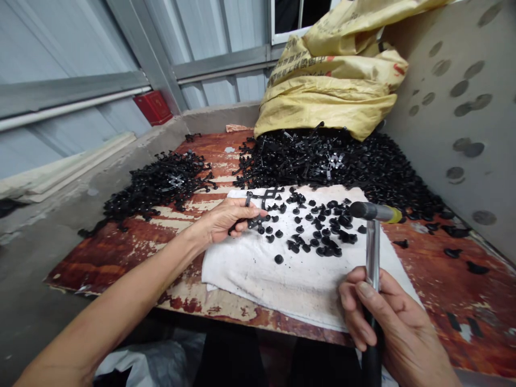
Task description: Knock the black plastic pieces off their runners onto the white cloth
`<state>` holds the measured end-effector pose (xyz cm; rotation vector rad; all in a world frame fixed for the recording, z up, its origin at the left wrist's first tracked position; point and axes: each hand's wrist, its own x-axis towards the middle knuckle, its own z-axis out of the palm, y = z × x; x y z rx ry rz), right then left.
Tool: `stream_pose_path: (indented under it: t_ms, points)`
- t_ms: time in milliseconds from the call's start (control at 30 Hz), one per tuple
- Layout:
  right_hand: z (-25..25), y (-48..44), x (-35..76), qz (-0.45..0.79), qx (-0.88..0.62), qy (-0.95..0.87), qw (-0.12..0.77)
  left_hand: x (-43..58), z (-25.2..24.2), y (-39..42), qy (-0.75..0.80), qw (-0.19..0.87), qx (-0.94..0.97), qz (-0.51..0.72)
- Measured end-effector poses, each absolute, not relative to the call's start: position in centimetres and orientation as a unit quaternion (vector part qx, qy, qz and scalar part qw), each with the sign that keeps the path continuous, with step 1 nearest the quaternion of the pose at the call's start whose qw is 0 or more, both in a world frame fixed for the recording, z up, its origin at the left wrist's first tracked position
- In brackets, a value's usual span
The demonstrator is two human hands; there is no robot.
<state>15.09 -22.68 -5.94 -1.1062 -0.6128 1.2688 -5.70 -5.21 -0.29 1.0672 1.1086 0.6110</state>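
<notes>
In my right hand (393,317) is a mallet (373,212) with a metal shaft, a dark grip and a black and yellow head. Its head is raised over the right side of a white cloth (250,279). My left hand (231,220) is closed on a black lattice-like linkage of crossed strips (272,194), over the cloth's upper left. Right beside those fingers lie loose black round-headed pieces (298,228), spread across the cloth. My fingers hide part of the linkage.
A big heap of black parts (314,161) spills from a yellow sack (326,102) at the back. Another pile of linkages (161,183) lies on the left of the worn reddish board (121,252). A spotted wall (463,107) stands on the right, and a red box (153,106) sits at the back left.
</notes>
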Motion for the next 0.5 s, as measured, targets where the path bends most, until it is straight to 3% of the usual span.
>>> stream_pose_path:
  t_ms: [500]
  points:
    - [-5.80,-22.69,15.11,0.558,-0.483,-0.260,0.623,-5.45,0.12,-4.60,0.486,0.662,0.511,0.254]
